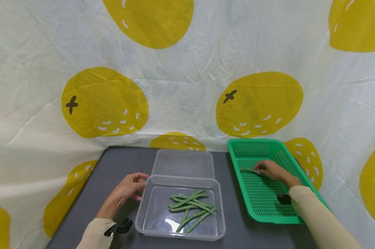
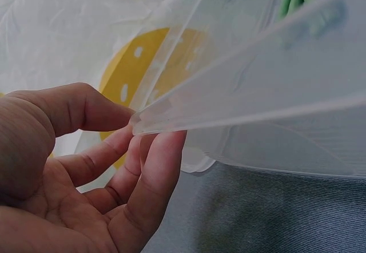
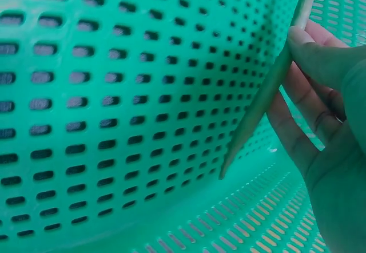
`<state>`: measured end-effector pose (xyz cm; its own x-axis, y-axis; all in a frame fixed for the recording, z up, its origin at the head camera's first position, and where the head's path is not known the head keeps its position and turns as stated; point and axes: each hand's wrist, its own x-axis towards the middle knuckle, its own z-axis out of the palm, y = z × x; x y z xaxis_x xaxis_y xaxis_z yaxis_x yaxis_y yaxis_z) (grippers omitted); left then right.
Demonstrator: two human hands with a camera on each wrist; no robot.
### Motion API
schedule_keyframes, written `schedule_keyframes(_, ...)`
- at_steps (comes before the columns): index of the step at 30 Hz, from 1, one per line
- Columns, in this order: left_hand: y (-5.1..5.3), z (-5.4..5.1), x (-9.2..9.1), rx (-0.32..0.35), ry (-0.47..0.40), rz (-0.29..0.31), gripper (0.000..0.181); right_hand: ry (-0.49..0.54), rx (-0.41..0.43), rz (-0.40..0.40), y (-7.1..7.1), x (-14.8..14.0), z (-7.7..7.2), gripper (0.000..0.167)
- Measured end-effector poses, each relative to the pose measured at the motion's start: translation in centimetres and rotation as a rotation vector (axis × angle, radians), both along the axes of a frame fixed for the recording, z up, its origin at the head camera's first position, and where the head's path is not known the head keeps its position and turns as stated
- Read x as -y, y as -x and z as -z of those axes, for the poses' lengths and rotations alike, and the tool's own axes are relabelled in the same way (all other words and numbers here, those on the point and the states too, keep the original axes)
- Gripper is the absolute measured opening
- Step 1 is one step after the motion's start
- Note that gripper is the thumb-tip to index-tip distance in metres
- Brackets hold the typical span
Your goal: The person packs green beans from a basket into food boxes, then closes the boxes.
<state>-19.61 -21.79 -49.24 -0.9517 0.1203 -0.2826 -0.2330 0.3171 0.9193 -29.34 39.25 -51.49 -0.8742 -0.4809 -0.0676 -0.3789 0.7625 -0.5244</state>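
Note:
My left hand (image 1: pixel 128 188) is at the left rim of a clear plastic container (image 1: pixel 181 236). In the left wrist view, the thumb and fingertips pinch the container's rim (image 2: pixel 171 113). Several green beans (image 1: pixel 193 204) lie crossed over one another in the right half of that container. Over on the right, my right hand (image 1: pixel 270 170) reaches into a green perforated basket (image 1: pixel 241 193). Thumb and fingers there pinch a single green bean (image 3: pixel 260 101) near the basket's floor, its thin end pointing away from the palm.
Behind the container a clear lid (image 1: pixel 182 163) lies flat on the dark table (image 1: pixel 118 160). A white cloth (image 1: pixel 181 103) printed with yellow fruit hangs around the table. The basket stands at the table's right side.

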Motion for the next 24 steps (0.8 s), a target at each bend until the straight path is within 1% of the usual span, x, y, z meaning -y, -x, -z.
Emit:
schedule_keyframes(3, 0.0, 0.0, 0.0, 0.0, -0.002, -0.002, 0.037, 0.016, 0.006, 0.02, -0.2, 0.3, -0.6, 0.017)
schedule_keyframes(8, 0.1, -0.1, 0.0, 0.005, -0.007, -0.005, 0.037, 0.049, -0.006, 0.007, -0.4, 0.7, -1.5, 0.016)
schedule_keyframes(11, 0.2, -0.1, 0.0, 0.008, -0.01, -0.006, 0.037, 0.052, -0.025, -0.012, -0.5, 0.8, -1.9, 0.016)
schedule_keyframes(18, 0.3, 0.0, 0.0, 0.01, -0.018, -0.004, 0.037, 0.074, -0.018, 0.021, -0.9, 1.1, -2.9, 0.019)
schedule_keyframes(24, 0.3, -0.1, 0.0, 0.011, -0.021, 0.001, 0.038, 0.087, -0.015, 0.016, -1.3, 1.4, -3.9, 0.022)
